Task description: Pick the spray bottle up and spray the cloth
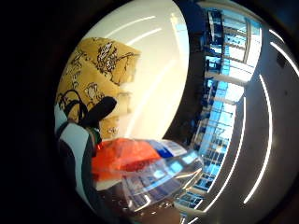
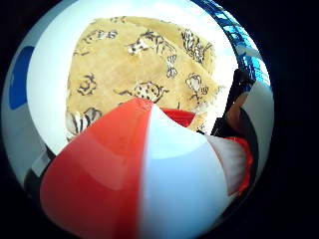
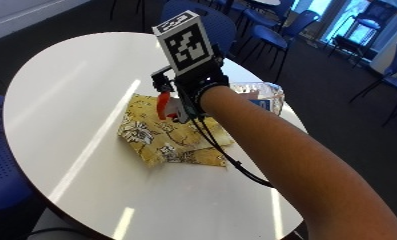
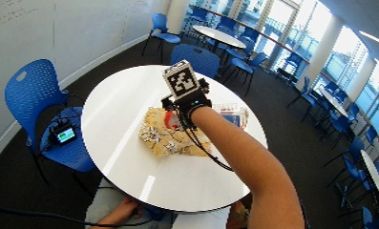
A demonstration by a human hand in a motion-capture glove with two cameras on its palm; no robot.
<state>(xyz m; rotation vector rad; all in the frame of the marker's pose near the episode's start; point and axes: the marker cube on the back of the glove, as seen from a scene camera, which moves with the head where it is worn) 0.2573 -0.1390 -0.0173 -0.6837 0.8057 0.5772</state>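
1. One spray bottle [image 3: 251,96] is in the air above the round white table [image 3: 58,90], held by the gloved right hand [image 3: 195,85]. The fingers are curled round its neck, and its red and white head [image 3: 168,106] hangs just over the cloth [image 3: 168,137].
2. From the palm views, the nozzle [image 2: 144,164] points down toward the cloth [image 2: 134,69], which lies under it in loose folds, yellow with dark printed figures.
3. I judge that the picking up is done and the step in hand is the aiming. Whether a spray comes out already, I cannot tell; no mist shows.
4. The next move calls for a squeeze of the trigger with the nozzle kept over the middle of the cloth, so the spray falls on the fabric and not on the table beside it.
5. As for the container: the bottle's body [image 1: 159,179] is clear plastic with a blue and white label. It reflects the windows strongly, so how much liquid is in it I cannot say.
6. Beyond the table stand blue chairs [image 4: 33,95], well apart from the cloth.
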